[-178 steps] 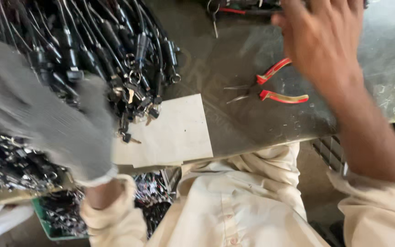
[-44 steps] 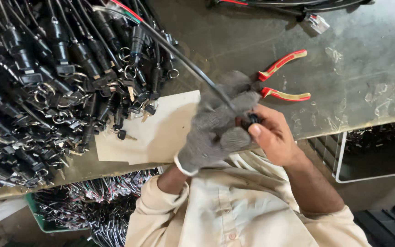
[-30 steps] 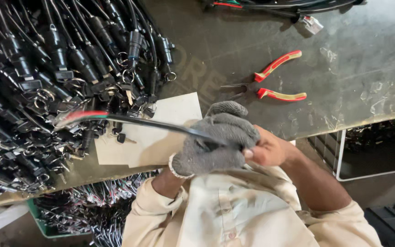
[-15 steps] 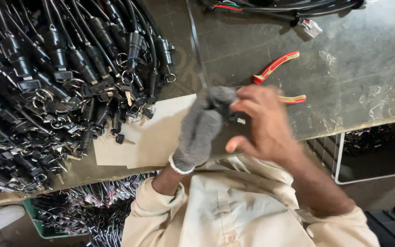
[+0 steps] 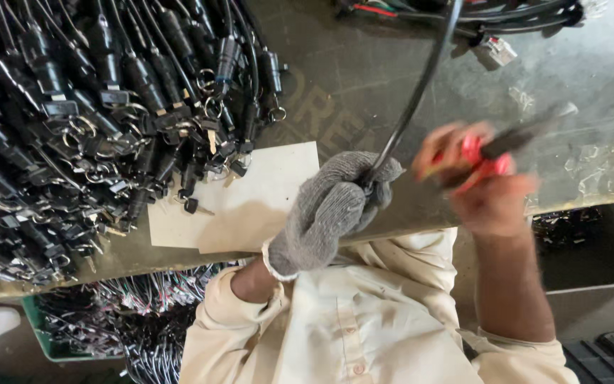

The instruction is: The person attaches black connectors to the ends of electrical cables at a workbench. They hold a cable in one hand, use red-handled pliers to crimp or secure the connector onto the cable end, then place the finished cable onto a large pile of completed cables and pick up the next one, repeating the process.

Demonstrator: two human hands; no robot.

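My left hand (image 5: pixel 332 210), in a grey knitted glove, is closed around a black cable (image 5: pixel 417 92) that runs up and away toward the far edge of the bench. My bare right hand (image 5: pixel 488 188) is blurred with motion just right of it and grips the red-handled pliers (image 5: pixel 488 153), whose dark jaws point up to the right. The two hands are a short gap apart over the bench's front edge.
A big heap of black cables with keys and rings (image 5: pixel 87 114) fills the left of the grey metal bench (image 5: pixel 584 92). A pale card sheet (image 5: pixel 250 206) lies under my left hand. More wiring (image 5: pixel 506 14) lies at the far edge; a green crate of wires (image 5: pixel 108 327) sits below.
My right hand has picked the red-handled pliers up off the bench and lifted them. The cable in my gloved left hand now points up and away instead of out to the left.
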